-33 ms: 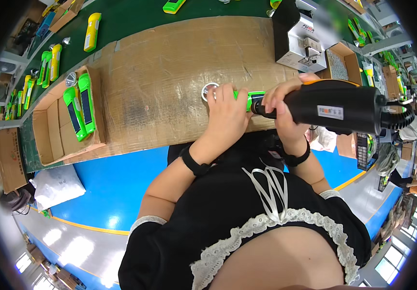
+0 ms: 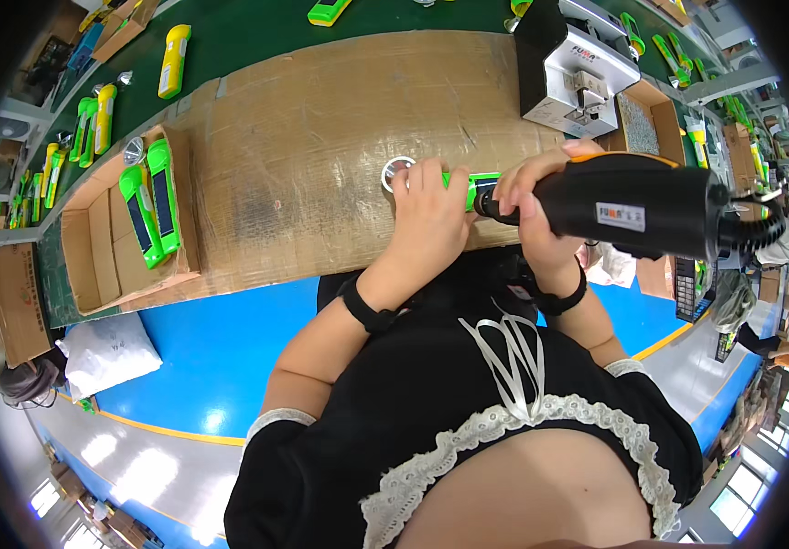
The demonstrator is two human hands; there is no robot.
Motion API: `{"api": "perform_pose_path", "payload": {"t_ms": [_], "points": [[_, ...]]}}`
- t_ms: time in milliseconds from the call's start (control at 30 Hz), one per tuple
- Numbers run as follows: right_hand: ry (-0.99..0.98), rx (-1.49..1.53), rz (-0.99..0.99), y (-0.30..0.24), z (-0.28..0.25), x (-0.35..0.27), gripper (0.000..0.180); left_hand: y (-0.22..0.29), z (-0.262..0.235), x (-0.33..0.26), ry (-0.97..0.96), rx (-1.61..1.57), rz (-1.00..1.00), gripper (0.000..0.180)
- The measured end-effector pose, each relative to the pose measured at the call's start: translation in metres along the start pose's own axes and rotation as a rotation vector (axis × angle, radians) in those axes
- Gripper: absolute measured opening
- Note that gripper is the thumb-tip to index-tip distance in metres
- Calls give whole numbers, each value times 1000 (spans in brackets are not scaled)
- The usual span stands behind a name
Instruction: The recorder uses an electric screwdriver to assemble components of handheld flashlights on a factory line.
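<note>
On the cardboard sheet in front of me lies a green flashlight (image 2: 484, 179) with a dark panel, its round white-rimmed head (image 2: 398, 174) pointing left. My left hand (image 2: 431, 212) is closed over its middle, covering much of the body. In my right hand (image 2: 543, 197) is a black electric screwdriver (image 2: 628, 206) with an orange strip, gripped near its front end. The screwdriver lies nearly level, its nose against or just over the flashlight's right part. My fingers hide the exact contact point. A coiled black cord (image 2: 756, 227) leads off the tool's rear.
A cardboard tray (image 2: 92, 261) at left holds green flashlights (image 2: 164, 197) and a reflector. A black-and-silver screw feeder (image 2: 573, 78) stands far right, beside a box of small metal parts (image 2: 640, 123). A yellow flashlight (image 2: 174, 62) lies on the green bench beyond the cardboard sheet (image 2: 294, 156).
The screwdriver's rear end has shifted very slightly toward me. Both hands and the flashlight stay in place.
</note>
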State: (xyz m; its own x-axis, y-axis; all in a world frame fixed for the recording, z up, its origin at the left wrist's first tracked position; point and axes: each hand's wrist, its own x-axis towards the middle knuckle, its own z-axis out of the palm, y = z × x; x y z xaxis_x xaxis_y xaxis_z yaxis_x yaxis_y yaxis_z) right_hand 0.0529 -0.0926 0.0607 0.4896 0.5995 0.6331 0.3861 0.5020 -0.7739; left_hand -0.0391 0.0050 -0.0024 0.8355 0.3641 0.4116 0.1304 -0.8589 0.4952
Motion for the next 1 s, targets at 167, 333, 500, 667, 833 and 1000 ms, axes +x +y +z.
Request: {"api": "perform_pose_path", "payload": {"t_ms": [167, 333, 500, 667, 833, 1000], "points": [[-97, -146, -58, 4, 2, 3, 52, -8, -6, 4, -104, -27, 54, 47], [-38, -134, -1, 4, 0, 4, 51, -6, -10, 4, -130, -16, 66, 51], [171, 207, 62, -8, -13, 13, 61, -4, -13, 6, -151, -21, 53, 53], [402, -16, -225, -29, -69, 60, 57, -1, -13, 4, -139, -2, 66, 55], [617, -149, -347, -4, -113, 98, 48, -1, -13, 2, -174, 18, 67, 54], [559, -308, -234, 19, -129, 108, 51, 2, -15, 3, -198, -2, 57, 53]]}}
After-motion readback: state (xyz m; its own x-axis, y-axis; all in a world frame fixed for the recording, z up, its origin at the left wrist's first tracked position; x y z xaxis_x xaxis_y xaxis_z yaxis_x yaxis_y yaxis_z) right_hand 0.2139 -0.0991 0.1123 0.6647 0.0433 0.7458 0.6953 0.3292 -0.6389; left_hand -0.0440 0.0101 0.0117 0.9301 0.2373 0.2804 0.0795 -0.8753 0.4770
